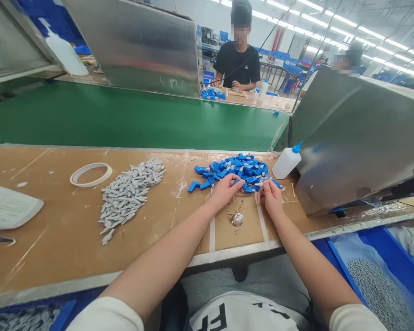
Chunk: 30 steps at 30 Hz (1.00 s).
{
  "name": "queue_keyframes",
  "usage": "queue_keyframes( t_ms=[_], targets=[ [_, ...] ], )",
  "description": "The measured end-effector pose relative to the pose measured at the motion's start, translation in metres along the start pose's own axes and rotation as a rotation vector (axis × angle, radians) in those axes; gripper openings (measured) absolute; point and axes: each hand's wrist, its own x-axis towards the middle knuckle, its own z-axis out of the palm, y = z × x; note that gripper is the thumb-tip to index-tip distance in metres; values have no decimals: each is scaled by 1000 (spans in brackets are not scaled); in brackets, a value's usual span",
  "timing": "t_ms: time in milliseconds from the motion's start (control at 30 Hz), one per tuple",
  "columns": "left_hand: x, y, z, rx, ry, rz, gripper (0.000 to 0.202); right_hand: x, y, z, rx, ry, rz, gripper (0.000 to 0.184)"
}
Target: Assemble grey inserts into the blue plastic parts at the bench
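Observation:
My left hand [226, 188] reaches into the near edge of a heap of small blue plastic parts [236, 171] on the brown worktop, its fingers curled on one of them. Beside it my right hand [270, 196] is closed in a pinch on something small and pale that I cannot make out, at the heap's right edge. A small round metal piece [237, 219] lies on the taped square of card below both hands. A heap of small grey parts [129, 193] lies to the left, away from both hands.
A white squeeze bottle with a blue cap [287, 162] lies beside a slanted metal cover [355, 138]. A tape ring [91, 174] and a white tray [7, 207] sit left. A green conveyor belt [131, 117] runs behind. A person in black [238, 62] works opposite. A blue bin of grey parts [379, 280] stands lower right.

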Motion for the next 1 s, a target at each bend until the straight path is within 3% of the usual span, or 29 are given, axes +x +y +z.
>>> queue_keyframes(
  t_ms=[133, 367, 467, 567, 700, 833, 1000],
  targets=[
    [2, -1, 0, -163, 20, -74, 51, 6, 3, -3, 120, 29, -5, 56],
    [-2, 11, -1, -430, -51, -110, 55, 11, 12, -2, 164, 29, -31, 55],
    [-5, 14, -3, -250, -87, -101, 46, 10, 15, -2, 103, 25, -78, 52],
    [-7, 16, -2, 95, -118, 37, 32, 8, 18, -2, -5, 33, -126, 49],
    [-8, 14, 0, 447, -140, 181, 30, 6, 19, -3, -135, -23, -217, 45],
    [-6, 8, -2, 526, -168, 169, 27, 5, 18, -2, -238, -83, -306, 41],
    [-3, 3, -4, 608, -196, 197, 27, 5, 19, 0, -339, -132, -308, 42]
  ],
)
